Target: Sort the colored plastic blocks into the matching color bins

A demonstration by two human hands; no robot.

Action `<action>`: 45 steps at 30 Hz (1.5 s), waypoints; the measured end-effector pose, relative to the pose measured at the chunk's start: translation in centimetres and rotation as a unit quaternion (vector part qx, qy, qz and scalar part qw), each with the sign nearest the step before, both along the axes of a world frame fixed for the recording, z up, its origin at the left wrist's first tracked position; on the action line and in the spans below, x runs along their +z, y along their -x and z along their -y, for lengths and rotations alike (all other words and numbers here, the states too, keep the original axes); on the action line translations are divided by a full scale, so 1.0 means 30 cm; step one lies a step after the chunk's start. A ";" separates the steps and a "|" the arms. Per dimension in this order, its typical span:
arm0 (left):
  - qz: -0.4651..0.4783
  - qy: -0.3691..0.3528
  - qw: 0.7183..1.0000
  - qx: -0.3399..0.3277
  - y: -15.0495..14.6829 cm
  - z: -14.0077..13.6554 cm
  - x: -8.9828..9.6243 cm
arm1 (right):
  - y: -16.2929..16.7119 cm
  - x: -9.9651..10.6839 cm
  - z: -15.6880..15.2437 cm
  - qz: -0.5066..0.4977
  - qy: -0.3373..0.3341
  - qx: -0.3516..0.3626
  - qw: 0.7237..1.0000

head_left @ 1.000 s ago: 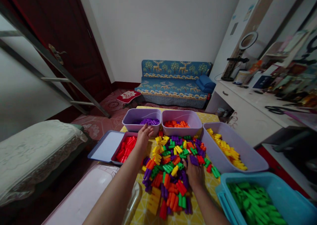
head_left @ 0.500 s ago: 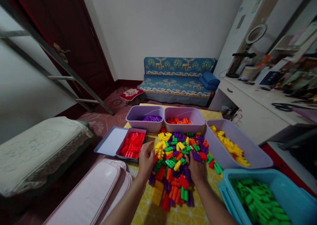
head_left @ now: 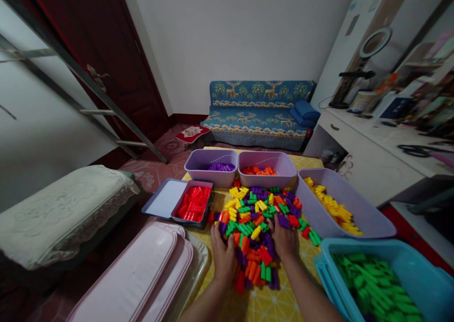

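A mixed heap of plastic building blocks (head_left: 253,227) in red, orange, yellow, green and purple lies on the yellow patterned tablecloth (head_left: 255,308). My left hand (head_left: 222,258) is at the heap's left edge, thumb and fingers apart around the nearest blocks; its palm side is hidden. At the heap's right side is my right hand (head_left: 284,241), its fingers bent against a purple block (head_left: 283,221) at the fingertips. Just left of the heap, an open tin (head_left: 209,213) contains red blocks (head_left: 194,204).
Lilac bins hold purple (head_left: 193,170), orange (head_left: 267,179) and yellow (head_left: 376,222) blocks. A blue bin (head_left: 422,265) at front right holds green ones. Pinkish lids (head_left: 131,274) are stacked at left. Behind are a sofa (head_left: 255,116) and a white desk (head_left: 383,152).
My left hand has moved from beside the red-block tin down to the heap's near left edge, and its fingers have spread. My right hand stays about where it was. The view has shifted slightly.
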State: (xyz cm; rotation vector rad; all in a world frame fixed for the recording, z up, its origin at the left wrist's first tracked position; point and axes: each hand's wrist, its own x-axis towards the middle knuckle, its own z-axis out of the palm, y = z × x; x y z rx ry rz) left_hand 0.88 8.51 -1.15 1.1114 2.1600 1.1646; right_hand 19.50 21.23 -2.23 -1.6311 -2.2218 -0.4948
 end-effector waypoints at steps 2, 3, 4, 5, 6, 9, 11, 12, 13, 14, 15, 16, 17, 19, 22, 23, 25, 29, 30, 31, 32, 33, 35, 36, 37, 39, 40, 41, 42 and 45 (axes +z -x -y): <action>0.003 -0.006 1.000 0.021 0.002 -0.052 0.018 | 0.000 0.001 -0.001 -0.002 0.005 0.003 1.000; 0.004 -0.006 0.999 0.033 0.003 -0.078 0.027 | 0.000 0.003 -0.001 -0.003 0.006 0.004 1.000; 0.006 -0.004 0.999 0.032 0.004 -0.101 0.036 | 0.000 0.005 -0.001 -0.004 0.005 0.004 1.000; 0.010 -0.007 0.999 0.031 0.006 -0.123 0.046 | 0.001 0.007 -0.001 -0.004 0.003 0.005 1.000; 0.018 -0.018 0.999 0.028 0.007 -0.144 0.058 | 0.002 0.008 -0.001 -0.004 0.000 0.004 1.000; 0.077 -0.075 0.994 -0.006 0.014 -0.202 0.104 | 0.003 0.010 0.000 -0.006 -0.004 0.003 1.000; 0.127 -0.095 0.986 -0.049 0.020 -0.240 0.144 | 0.003 0.007 0.001 -0.008 -0.004 0.006 1.000; 0.151 -0.095 0.981 -0.075 0.024 -0.258 0.166 | 0.003 0.004 0.001 -0.009 -0.004 0.008 1.000; 0.177 -0.094 0.974 -0.106 0.030 -0.275 0.188 | 0.003 0.001 0.001 -0.009 -0.005 0.009 1.000; 0.207 -0.094 0.964 -0.141 0.037 -0.290 0.209 | 0.002 -0.003 0.000 -0.010 -0.005 0.007 1.000; 0.237 -0.096 0.950 -0.177 0.047 -0.299 0.228 | 0.002 -0.007 -0.001 -0.010 -0.003 0.006 1.000; 0.261 -0.100 0.937 -0.208 0.060 -0.303 0.245 | 0.001 -0.010 -0.001 -0.011 0.000 0.004 1.000; 0.270 -0.104 0.929 -0.231 0.075 -0.299 0.259 | 0.001 -0.011 -0.002 -0.012 0.005 0.003 1.000; 0.220 -0.100 0.935 -0.259 0.111 -0.265 0.278 | 0.002 -0.009 -0.001 -0.011 0.012 0.001 1.000; 0.012 -0.012 0.954 -0.301 0.160 -0.156 0.290 | 0.004 0.004 0.004 -0.008 0.015 0.004 1.000; -0.053 0.051 0.954 -0.291 0.169 -0.111 0.289 | 0.005 0.009 0.005 -0.007 0.018 0.004 1.000; -0.143 0.176 0.936 -0.271 0.169 -0.024 0.281 | 0.006 0.015 0.007 -0.007 0.025 0.001 1.000; -0.159 0.256 0.913 -0.275 0.095 0.097 0.220 | 0.007 0.015 0.006 -0.011 0.036 -0.006 0.999; -0.148 0.239 0.920 -0.273 0.068 0.114 0.199 | 0.007 0.015 0.005 -0.012 0.038 -0.007 0.999; -0.138 0.219 0.927 -0.273 0.041 0.127 0.176 | 0.007 0.015 0.004 -0.012 0.041 -0.007 0.999; -0.127 0.201 0.932 -0.273 0.014 0.135 0.155 | 0.008 0.016 0.004 -0.012 0.042 -0.009 0.999; -0.117 0.186 0.936 -0.274 -0.010 0.140 0.135 | 0.009 0.016 0.003 -0.012 0.042 -0.010 0.999; -0.094 0.163 0.946 -0.263 -0.047 0.142 0.105 | 0.011 0.016 0.002 -0.011 0.044 -0.012 0.999; -0.078 0.147 0.953 -0.252 -0.061 0.140 0.094 | 0.011 0.015 0.001 -0.011 0.045 -0.012 0.999; -0.058 0.126 0.961 -0.237 -0.073 0.134 0.085 | 0.011 0.012 0.000 -0.012 0.046 -0.012 0.999; -0.016 0.064 0.976 -0.206 -0.093 0.116 0.074 | 0.007 0.000 -0.004 -0.017 0.050 -0.014 0.998; 0.004 0.028 0.981 -0.192 -0.103 0.101 0.072 | 0.003 -0.010 -0.006 -0.021 0.053 -0.015 0.998; 0.023 -0.007 0.983 -0.181 -0.113 0.083 0.070 | -0.002 -0.020 -0.009 -0.025 0.058 -0.013 0.998; 0.041 -0.039 0.984 -0.170 -0.124 0.061 0.070 | -0.007 -0.032 -0.012 -0.030 0.066 -0.011 0.997; 0.079 -0.096 0.982 -0.140 -0.154 -0.030 0.079 | -0.024 -0.068 -0.021 -0.065 0.113 -0.001 0.992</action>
